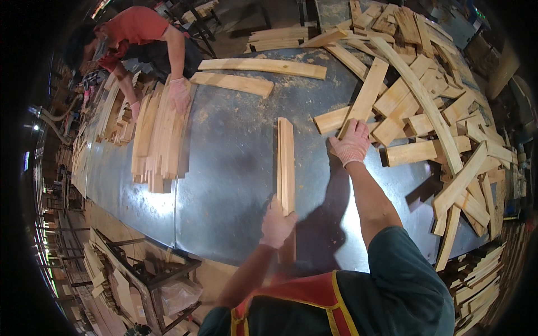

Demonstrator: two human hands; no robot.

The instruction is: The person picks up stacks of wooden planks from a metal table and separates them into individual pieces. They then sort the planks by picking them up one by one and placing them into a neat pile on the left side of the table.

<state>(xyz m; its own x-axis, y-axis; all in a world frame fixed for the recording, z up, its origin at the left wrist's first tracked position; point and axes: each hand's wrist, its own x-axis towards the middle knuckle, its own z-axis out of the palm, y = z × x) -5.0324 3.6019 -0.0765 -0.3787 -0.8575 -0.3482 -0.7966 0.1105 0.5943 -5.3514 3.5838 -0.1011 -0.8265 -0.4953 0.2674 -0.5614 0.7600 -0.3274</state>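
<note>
My left hand (278, 225), in a pale pink glove, grips the near part of a narrow bundle of wooden strips (286, 164) standing lengthwise on the metal tabletop (227, 168). Off to the right, my right hand (353, 142), gloved alike, is on the lower end of a flat wooden board (370, 90), its fingers over the wood. That board slants away from me at the left edge of a jumbled heap of boards (399, 113). Beside the same hand lies a shorter wooden piece (333, 120). How far the right fingers wrap under the board is hidden.
At the upper left a co-worker (141, 31) leans over the table, gloved hands at stacked wooden strips (157, 138). Two long boards (262, 67) (233, 82) lie across the far side. A metal-framed rack (147, 290) with wood stands at the lower left, a wood stack (477, 285) at the lower right.
</note>
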